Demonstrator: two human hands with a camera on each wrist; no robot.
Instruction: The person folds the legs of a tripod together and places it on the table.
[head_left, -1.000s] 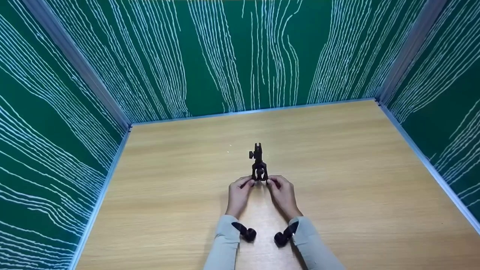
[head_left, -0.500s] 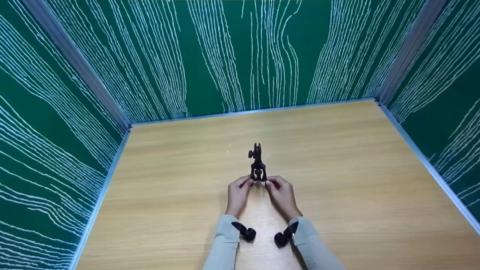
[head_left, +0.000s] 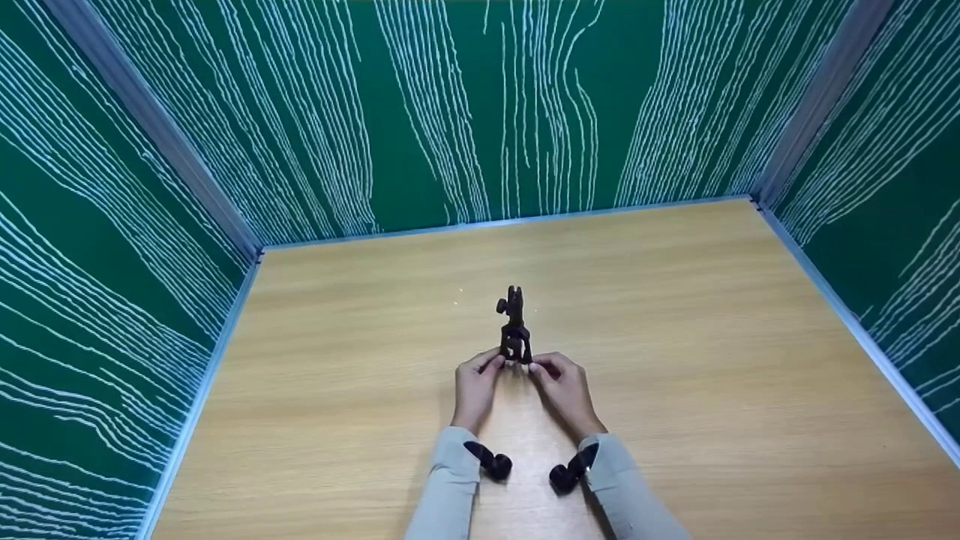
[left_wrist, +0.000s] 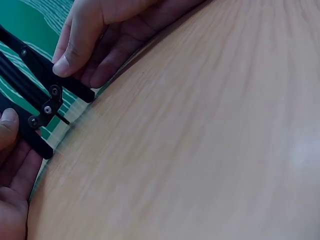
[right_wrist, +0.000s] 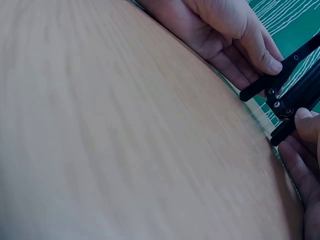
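A small black tripod (head_left: 514,322) stands upright above the middle of the table, with a side knob near its top left. My left hand (head_left: 475,386) pinches the foot end of its left leg between thumb and fingers. On the other side, my right hand (head_left: 568,386) pinches the right leg the same way. Up close in the left wrist view, the two spread legs (left_wrist: 75,86) join a central column (left_wrist: 22,82) through hinged braces. The right wrist view shows my thumbs pressing on the legs. Whether the feet touch the table is hard to tell.
The wooden table (head_left: 337,360) carries a few tiny pale specks beyond the tripod. Green walls (head_left: 420,187) with white wavy lines enclose its back and sides. Black wrist cameras (head_left: 496,468) stick inward from both sleeves, near the tabletop.
The tripod has shifted slightly to the left and turned a little, with both hands still pinching its legs. My forearms have barely moved.
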